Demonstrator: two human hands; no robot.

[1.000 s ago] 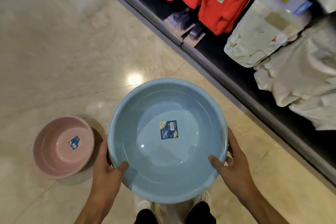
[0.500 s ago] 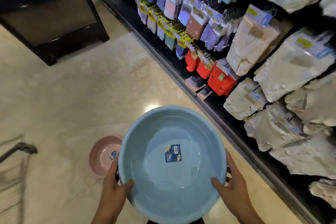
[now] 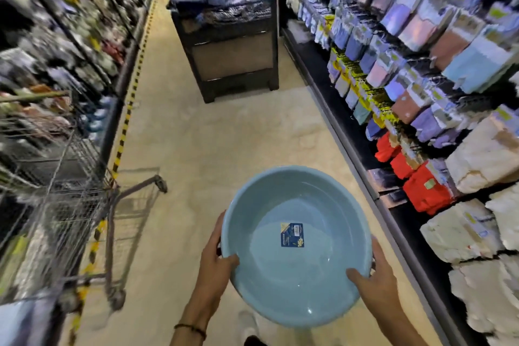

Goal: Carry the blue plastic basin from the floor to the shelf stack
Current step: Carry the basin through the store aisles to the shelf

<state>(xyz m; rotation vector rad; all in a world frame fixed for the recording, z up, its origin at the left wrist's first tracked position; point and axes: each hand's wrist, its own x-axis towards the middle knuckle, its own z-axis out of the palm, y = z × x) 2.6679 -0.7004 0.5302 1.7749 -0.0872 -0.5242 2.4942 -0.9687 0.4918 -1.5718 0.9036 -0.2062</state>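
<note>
Blue basin, gripped both sides, opens upward.

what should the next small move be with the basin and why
Probably step forward down the aisle with the basin level. The left hand and right hand grip its rim, it is off the floor, and the way between cart and shelves looks open.

Floor bears wire trolley; dark cabinet.

My hands: two, left hand and right hand. Blue basin: one. Label inside: one. Wire trolley: one. Dark drawer unit: one. Bracelet: one. Shelf packs: too blurred to count.
</note>
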